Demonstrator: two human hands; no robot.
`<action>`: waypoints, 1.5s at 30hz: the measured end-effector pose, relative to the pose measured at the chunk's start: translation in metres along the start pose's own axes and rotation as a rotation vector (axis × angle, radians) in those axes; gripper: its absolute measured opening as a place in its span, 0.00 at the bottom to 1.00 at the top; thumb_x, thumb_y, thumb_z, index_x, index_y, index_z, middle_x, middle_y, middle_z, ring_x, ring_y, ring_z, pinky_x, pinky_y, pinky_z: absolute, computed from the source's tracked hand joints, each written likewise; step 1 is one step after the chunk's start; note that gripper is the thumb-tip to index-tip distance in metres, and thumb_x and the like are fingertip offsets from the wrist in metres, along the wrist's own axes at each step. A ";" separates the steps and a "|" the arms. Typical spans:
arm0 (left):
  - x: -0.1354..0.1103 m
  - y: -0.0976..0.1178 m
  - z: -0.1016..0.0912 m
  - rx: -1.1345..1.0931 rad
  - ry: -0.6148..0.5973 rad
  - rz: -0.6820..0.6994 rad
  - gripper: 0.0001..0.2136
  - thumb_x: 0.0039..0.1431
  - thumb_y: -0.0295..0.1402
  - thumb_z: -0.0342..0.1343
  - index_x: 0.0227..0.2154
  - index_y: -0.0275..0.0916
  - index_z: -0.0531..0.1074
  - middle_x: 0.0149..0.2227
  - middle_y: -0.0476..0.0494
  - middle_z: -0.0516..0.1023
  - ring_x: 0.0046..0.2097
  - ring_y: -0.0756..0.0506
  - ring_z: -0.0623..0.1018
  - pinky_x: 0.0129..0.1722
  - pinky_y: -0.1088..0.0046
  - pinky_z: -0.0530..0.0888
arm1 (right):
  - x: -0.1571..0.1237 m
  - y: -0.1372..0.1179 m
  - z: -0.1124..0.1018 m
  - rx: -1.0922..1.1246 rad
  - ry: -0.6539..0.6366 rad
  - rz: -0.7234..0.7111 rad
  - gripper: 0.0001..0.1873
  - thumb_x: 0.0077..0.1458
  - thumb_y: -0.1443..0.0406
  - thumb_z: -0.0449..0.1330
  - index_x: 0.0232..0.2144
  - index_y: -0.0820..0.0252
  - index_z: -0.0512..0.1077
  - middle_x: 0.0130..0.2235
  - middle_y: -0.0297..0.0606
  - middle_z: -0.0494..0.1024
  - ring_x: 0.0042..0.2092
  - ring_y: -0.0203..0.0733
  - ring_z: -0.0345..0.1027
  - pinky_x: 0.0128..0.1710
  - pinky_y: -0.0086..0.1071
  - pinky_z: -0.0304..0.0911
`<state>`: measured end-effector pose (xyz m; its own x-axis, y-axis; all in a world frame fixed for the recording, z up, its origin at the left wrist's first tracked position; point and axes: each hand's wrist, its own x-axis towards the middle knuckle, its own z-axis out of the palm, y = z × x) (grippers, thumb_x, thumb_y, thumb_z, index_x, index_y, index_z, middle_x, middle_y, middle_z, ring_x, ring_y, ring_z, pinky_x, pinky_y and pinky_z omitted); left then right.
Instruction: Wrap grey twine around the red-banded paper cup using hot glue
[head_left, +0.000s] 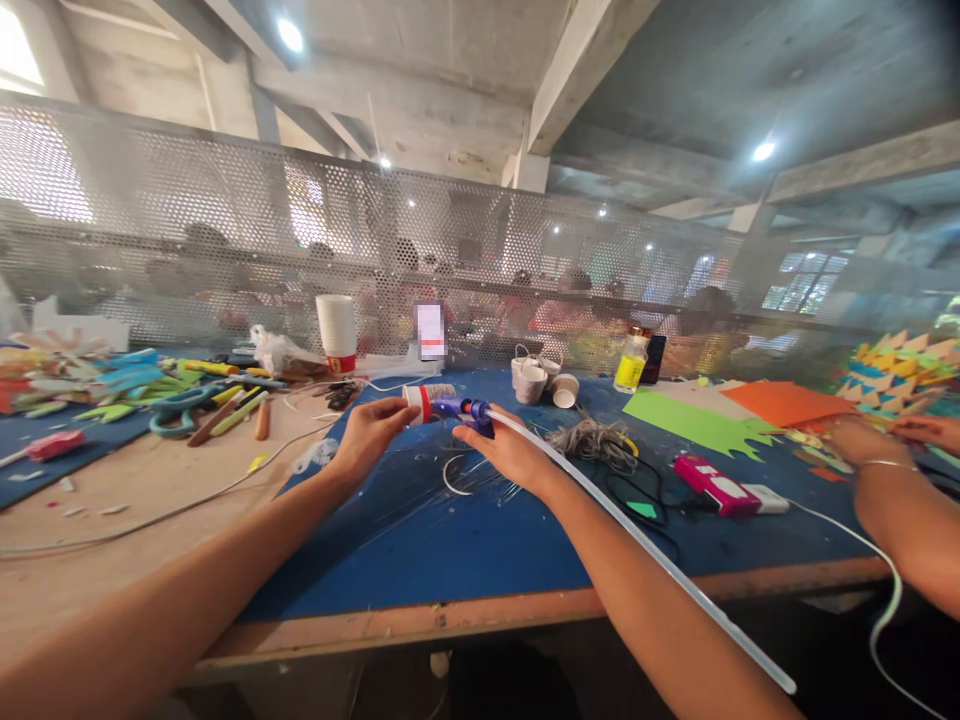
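My left hand (375,430) is closed on a paper cup (417,404) with a red band, tipped on its side above the blue mat (420,555). In my right hand (514,455) is a blue hot glue gun (481,414), its front end up against the cup. Whether the nozzle touches the cup, I cannot tell. A long translucent glue stick (637,535) sticks out of the gun's back and runs along my right forearm. Beneath my hands, a thin white curved piece (453,476) and fine glue strands lie on the mat.
Behind stand stacked paper cups (335,325), small cups wrapped in cord (529,383) and a yellow-labelled bottle (631,362). Tools and scissors (178,405) lie left. Right are tangled twine (589,443), a pink power strip (716,485), coloured paper (694,420) and another person's arm (896,490).
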<state>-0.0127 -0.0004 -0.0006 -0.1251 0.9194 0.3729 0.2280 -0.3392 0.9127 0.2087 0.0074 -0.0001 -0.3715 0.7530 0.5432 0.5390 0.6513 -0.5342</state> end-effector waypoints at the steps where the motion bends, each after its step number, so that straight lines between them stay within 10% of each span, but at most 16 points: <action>1: 0.000 -0.001 0.000 0.006 0.001 0.002 0.12 0.49 0.43 0.61 0.29 0.39 0.79 0.24 0.50 0.75 0.28 0.48 0.68 0.28 0.74 0.63 | 0.000 0.001 0.000 0.001 -0.002 -0.002 0.22 0.57 0.48 0.57 0.43 0.58 0.71 0.38 0.38 0.76 0.39 0.41 0.69 0.40 0.32 0.61; 45: 0.012 -0.022 -0.007 -0.166 0.023 -0.088 0.18 0.45 0.46 0.64 0.34 0.36 0.79 0.30 0.43 0.81 0.29 0.47 0.74 0.30 0.73 0.69 | 0.000 0.005 0.003 -0.090 -0.025 -0.042 0.20 0.57 0.48 0.56 0.35 0.58 0.71 0.33 0.34 0.73 0.34 0.37 0.65 0.35 0.29 0.57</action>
<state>-0.0255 0.0167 -0.0148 -0.1600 0.9427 0.2926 0.0528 -0.2879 0.9562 0.2087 0.0106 -0.0047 -0.4134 0.7283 0.5465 0.5876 0.6719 -0.4509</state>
